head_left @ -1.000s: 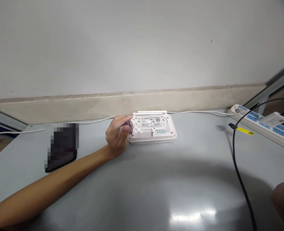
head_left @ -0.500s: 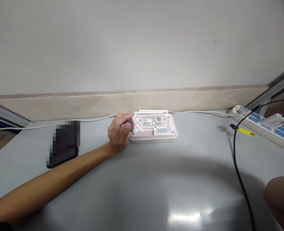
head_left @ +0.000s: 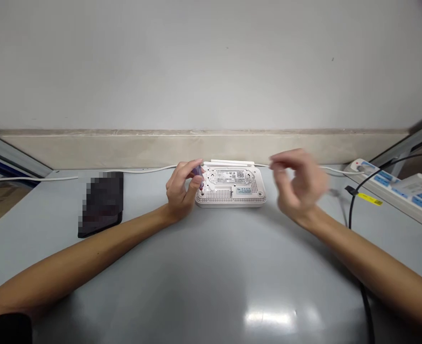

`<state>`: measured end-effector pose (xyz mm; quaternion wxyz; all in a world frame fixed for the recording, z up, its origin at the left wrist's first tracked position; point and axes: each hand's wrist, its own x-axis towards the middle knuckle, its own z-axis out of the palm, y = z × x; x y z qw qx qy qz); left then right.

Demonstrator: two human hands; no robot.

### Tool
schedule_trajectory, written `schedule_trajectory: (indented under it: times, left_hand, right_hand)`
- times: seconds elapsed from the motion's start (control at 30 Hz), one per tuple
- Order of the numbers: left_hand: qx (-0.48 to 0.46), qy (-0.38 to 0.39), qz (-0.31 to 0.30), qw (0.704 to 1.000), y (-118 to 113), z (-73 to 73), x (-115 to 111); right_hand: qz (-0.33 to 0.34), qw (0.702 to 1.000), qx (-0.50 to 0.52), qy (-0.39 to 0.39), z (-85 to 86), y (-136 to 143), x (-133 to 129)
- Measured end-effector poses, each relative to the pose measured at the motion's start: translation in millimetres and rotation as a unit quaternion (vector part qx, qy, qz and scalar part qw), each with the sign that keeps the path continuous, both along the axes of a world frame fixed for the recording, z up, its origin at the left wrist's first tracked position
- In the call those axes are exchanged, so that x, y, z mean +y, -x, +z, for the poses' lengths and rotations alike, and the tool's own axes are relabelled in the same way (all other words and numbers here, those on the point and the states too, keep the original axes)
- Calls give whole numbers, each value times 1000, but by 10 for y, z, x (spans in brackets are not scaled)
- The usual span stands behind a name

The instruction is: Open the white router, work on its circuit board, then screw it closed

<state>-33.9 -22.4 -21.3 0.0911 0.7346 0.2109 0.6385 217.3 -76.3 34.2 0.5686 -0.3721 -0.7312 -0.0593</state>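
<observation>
A white router (head_left: 228, 203) lies underside up near the wall, its printed labels and vent holes showing. At its left front corner, a small screwdriver with a see-through purple handle (head_left: 197, 171) stands nearly upright, its tip at the corner screw hole. My left hand (head_left: 182, 188) is closed on that handle between thumb and fingers. To the right of the router, apart from it, my right hand (head_left: 300, 184) hovers over the table, blurred by motion. Its fingers are loosely curved, with a small gap at the thumb, and I see nothing in them.
A dark, partly pixelated phone-like object (head_left: 101, 205) lies to the left. At the right stands a white power strip (head_left: 393, 191) with a plugged-in adapter (head_left: 416, 184). A black cable (head_left: 350, 210) with a yellow tag (head_left: 370, 198) crosses the right side. White cable (head_left: 146, 169) runs along the wall.
My right hand has come in from the lower right edge to beside the router. My left hand keeps the screwdriver at the corner, now more upright. The view has shifted slightly.
</observation>
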Motion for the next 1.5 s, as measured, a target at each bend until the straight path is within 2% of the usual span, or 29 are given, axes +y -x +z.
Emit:
schedule_trajectory:
  times: [0.23, 0.4, 0.5, 0.77, 1.0, 1.2, 1.5]
  left_hand:
    - [1, -18, 23, 1000, 15, -31, 22]
    - [1, -28, 18, 999, 37, -66, 37]
    - [-4, -45, -1, 999, 31, -60, 39]
    - [-51, 31, -75, 995, -41, -2, -38]
    - [-32, 28, -39, 998, -18, 19, -40]
    - [-11, -3, 45, 999, 10, 21, 30]
    - [-41, 45, -20, 998, -34, 49, -60]
  right_hand:
    - [29, 990, -91, 104, -435, 131, 245]
    - [46, 980, -95, 166, -575, 97, 219]
    - [51, 980, -84, 174, -607, 94, 225]
    - [46, 977, -80, 191, -629, 92, 238]
    - [49, 979, -80, 182, -632, 93, 233]
    - [51, 979, -79, 183, -627, 105, 228]
    - [54, 980, -78, 176, -636, 87, 236]
